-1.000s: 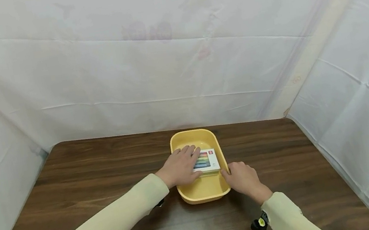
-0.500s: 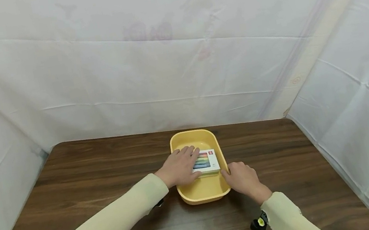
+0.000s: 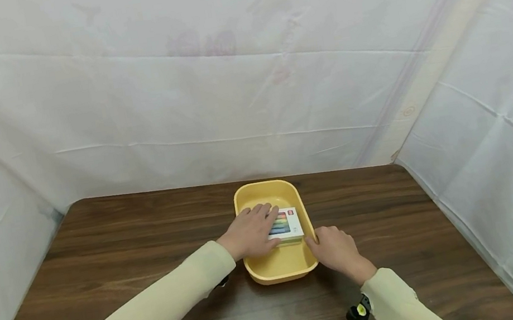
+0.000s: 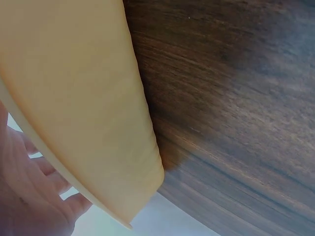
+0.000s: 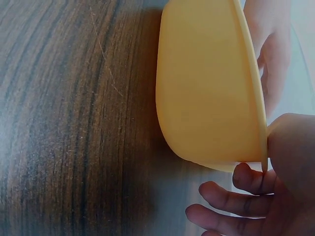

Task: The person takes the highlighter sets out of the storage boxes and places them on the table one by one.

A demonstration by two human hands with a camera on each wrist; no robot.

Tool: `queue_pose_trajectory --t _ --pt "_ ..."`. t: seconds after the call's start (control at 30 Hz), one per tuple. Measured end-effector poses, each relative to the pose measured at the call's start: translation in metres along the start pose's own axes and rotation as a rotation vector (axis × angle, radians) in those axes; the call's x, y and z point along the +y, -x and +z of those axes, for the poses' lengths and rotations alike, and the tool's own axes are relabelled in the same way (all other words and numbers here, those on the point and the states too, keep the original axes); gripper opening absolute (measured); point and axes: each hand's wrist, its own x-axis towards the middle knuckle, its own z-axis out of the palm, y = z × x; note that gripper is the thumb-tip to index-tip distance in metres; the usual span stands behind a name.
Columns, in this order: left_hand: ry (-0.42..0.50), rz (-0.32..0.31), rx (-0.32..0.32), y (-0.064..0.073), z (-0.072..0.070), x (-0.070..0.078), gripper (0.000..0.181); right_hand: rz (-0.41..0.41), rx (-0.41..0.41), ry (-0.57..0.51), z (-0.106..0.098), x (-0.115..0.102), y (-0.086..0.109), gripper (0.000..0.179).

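A yellow plastic basin (image 3: 283,277) stands lengthwise on the table. Inside it lies a white box (image 3: 294,225) whose top shows a row of coloured sticks, with a small red logo at the corner. My left hand (image 3: 250,233) reaches over the basin's left rim and rests on the box with its fingers spread, covering the box's left part. At the right rim, my right hand (image 3: 336,248) pinches the basin wall, thumb on the inside and fingers outside. In the right wrist view the fingers (image 5: 216,197) of this hand sit just below the basin's outer wall (image 5: 211,83).
The dark wood-grain table (image 3: 146,229) extends around the basin on all sides. White fabric sheeting (image 3: 205,95) hangs behind the table and along both sides. A black wrist camera (image 3: 358,314) hangs below the right sleeve (image 3: 399,300).
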Motion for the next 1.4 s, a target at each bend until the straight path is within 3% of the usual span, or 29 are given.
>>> queue_pose_trajectory --t 0.97,1.4 --pt "0.021 -0.021 -0.003 -0.0018 0.0062 0.0002 0.069 0.014 0.003 0.006 0.0038 0.0010 -0.0014 0.030" --pt "0.046 0.016 0.011 -0.0057 0.0070 -0.0006 0.069 -0.002 0.012 0.005 0.0036 -0.0002 -0.0014 0.029"
